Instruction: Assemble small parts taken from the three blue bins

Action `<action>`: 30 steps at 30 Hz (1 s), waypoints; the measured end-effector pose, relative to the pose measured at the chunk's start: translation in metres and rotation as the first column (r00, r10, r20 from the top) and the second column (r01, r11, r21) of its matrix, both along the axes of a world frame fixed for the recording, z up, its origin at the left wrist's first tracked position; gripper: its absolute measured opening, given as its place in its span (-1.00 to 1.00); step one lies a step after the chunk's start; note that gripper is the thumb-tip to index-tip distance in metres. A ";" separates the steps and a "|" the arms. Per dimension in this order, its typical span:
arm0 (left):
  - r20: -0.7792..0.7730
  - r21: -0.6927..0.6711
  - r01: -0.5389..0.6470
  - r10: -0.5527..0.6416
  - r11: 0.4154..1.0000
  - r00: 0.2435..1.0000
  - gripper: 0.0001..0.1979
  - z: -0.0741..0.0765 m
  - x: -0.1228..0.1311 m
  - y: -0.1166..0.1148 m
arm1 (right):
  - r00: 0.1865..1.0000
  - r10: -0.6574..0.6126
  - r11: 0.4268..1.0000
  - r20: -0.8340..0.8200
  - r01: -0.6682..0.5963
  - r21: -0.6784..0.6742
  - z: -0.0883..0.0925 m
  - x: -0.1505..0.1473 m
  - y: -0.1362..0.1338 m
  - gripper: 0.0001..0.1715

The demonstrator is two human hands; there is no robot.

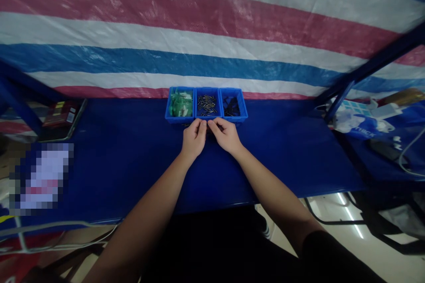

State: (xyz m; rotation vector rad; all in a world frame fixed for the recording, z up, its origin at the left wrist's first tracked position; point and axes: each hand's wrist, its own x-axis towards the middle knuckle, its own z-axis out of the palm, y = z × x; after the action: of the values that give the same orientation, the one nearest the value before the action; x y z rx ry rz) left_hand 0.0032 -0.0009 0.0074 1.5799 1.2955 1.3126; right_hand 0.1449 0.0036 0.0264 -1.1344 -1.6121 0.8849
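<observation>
With the left hand (194, 138) and right hand (226, 135) both pinched on a small dark part (206, 131) just before the middle bin (207, 105) of pins, steady fingertip alignment seems advisable.

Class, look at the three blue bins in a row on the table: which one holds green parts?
The leftmost small blue plastic bin. It holds pale green pieces, while the middle bin holds small dark metal pins and the right bin holds black parts.
</observation>
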 end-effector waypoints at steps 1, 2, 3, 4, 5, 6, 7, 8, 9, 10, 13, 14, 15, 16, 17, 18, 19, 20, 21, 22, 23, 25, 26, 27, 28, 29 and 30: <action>-0.001 -0.002 -0.003 0.003 1.000 1.000 -0.58 0.000 0.000 0.000 | 1.000 -0.001 1.000 0.007 0.001 -0.003 0.000 0.000 0.000 -0.53; 0.000 -0.005 -0.004 0.004 1.000 1.000 -0.58 0.000 0.000 0.000 | 1.000 -0.004 1.000 0.015 0.004 -0.006 0.001 0.000 0.000 -0.53; 0.001 -0.007 -0.005 0.005 1.000 1.000 -0.58 -0.001 0.000 0.000 | 1.000 -0.006 1.000 0.022 0.007 -0.010 0.001 0.000 -0.001 -0.52; 0.002 -0.006 -0.005 0.005 1.000 1.000 -0.58 -0.001 0.000 0.000 | 1.000 -0.010 1.000 0.026 0.010 -0.012 0.002 0.000 -0.001 -0.52; 0.003 -0.003 -0.005 0.005 1.000 1.000 -0.58 -0.001 0.000 0.000 | 1.000 -0.013 1.000 0.025 0.013 -0.013 0.003 0.000 -0.001 -0.51; 0.004 0.002 -0.004 0.004 1.000 1.000 -0.58 0.000 0.000 0.000 | 1.000 -0.014 1.000 0.023 0.014 -0.014 0.003 0.000 -0.001 -0.51; 0.005 0.006 -0.004 0.004 1.000 1.000 -0.58 0.000 0.000 0.000 | 1.000 -0.013 1.000 0.020 0.013 -0.015 0.003 0.000 -0.001 -0.52; 0.004 0.008 -0.005 0.005 1.000 1.000 -0.57 0.000 0.000 0.000 | 1.000 -0.011 1.000 0.017 0.011 -0.015 0.003 0.000 -0.001 -0.52; 0.002 0.007 -0.005 0.005 1.000 1.000 -0.57 0.000 0.000 0.000 | 1.000 -0.007 1.000 0.015 0.007 -0.016 0.003 0.000 -0.001 -0.52; 0.000 0.004 -0.004 0.004 1.000 1.000 -0.58 0.000 -0.001 0.000 | 1.000 -0.004 1.000 0.013 0.005 -0.017 0.003 0.000 -0.001 -0.53; 0.003 -0.003 -0.001 0.001 1.000 1.000 -0.58 0.000 -0.001 0.000 | 1.000 -0.007 1.000 0.015 0.008 -0.017 0.001 0.000 -0.001 -0.53; 0.006 -0.003 0.000 0.000 1.000 1.000 -0.58 -0.001 -0.001 0.001 | 1.000 -0.008 1.000 0.015 0.008 -0.018 0.001 0.000 0.000 -0.53; 0.010 -0.002 0.002 -0.002 1.000 1.000 -0.58 -0.001 -0.001 0.001 | 1.000 -0.008 1.000 0.014 0.008 -0.019 0.000 0.000 0.000 -0.53; 0.011 0.000 0.003 -0.003 1.000 1.000 -0.57 -0.001 0.000 0.001 | 1.000 -0.007 1.000 0.013 0.007 -0.020 0.000 0.000 0.000 -0.53; 0.010 0.000 0.004 -0.004 1.000 1.000 -0.57 -0.001 0.000 0.001 | 1.000 -0.006 1.000 0.010 0.006 -0.019 0.000 0.000 0.000 -0.53; 0.008 0.001 0.003 -0.003 1.000 1.000 -0.57 -0.001 0.000 0.001 | 1.000 -0.005 1.000 0.008 0.005 -0.018 0.000 0.000 0.001 -0.53; 0.004 0.003 0.002 -0.002 1.000 1.000 -0.57 -0.001 0.000 0.001 | 1.000 -0.006 1.000 0.008 0.006 -0.016 0.000 0.000 0.001 -0.53; 0.001 0.005 0.001 -0.001 1.000 1.000 -0.58 0.000 0.000 0.001 | 1.000 -0.009 1.000 0.010 0.009 -0.014 0.000 0.000 0.001 -0.53; -0.003 0.007 0.000 0.000 1.000 1.000 -0.58 0.000 0.000 0.001 | 1.000 -0.012 1.000 0.015 0.012 -0.014 0.001 0.000 0.000 -0.54; -0.007 0.007 -0.001 0.001 1.000 1.000 -0.58 0.000 0.000 0.000 | 1.000 -0.015 1.000 0.020 0.015 -0.015 0.001 0.001 0.000 -0.54; -0.010 0.006 -0.002 0.002 1.000 1.000 -0.58 0.000 0.000 0.000 | 1.000 -0.018 1.000 0.025 0.018 -0.015 0.002 0.001 0.000 -0.54; -0.018 0.004 -0.005 0.005 1.000 1.000 -0.59 0.000 0.000 0.000 | 0.999 -0.024 1.000 0.034 0.024 -0.010 0.002 0.001 0.000 -0.55; -0.021 0.004 -0.007 0.007 1.000 1.000 -0.59 0.000 0.000 0.000 | 0.999 -0.026 1.000 0.037 0.026 -0.006 0.003 0.001 0.000 -0.55; -0.024 0.004 -0.007 0.007 1.000 1.000 -0.59 0.000 0.000 0.000 | 0.999 -0.027 1.000 0.038 0.027 -0.003 0.003 0.001 0.000 -0.55; -0.027 0.006 -0.006 0.006 1.000 1.000 -0.60 0.000 0.000 0.000 | 0.999 -0.028 1.000 0.038 0.028 -0.001 0.003 0.001 0.000 -0.55; -0.031 0.009 -0.005 0.006 1.000 1.000 -0.60 0.000 -0.001 0.000 | 0.999 -0.028 1.000 0.038 0.028 -0.001 0.002 0.001 0.000 -0.55; -0.036 0.011 -0.005 0.005 1.000 0.999 -0.59 0.000 -0.001 0.000 | 0.999 -0.026 1.000 0.038 0.026 -0.003 0.002 0.001 0.000 -0.55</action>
State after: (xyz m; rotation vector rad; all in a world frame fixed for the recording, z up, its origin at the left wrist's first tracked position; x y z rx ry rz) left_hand 0.0025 -0.0005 0.0076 1.6150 1.3170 1.3022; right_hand 0.1461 0.0032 0.0285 -1.1788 -1.6237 0.8537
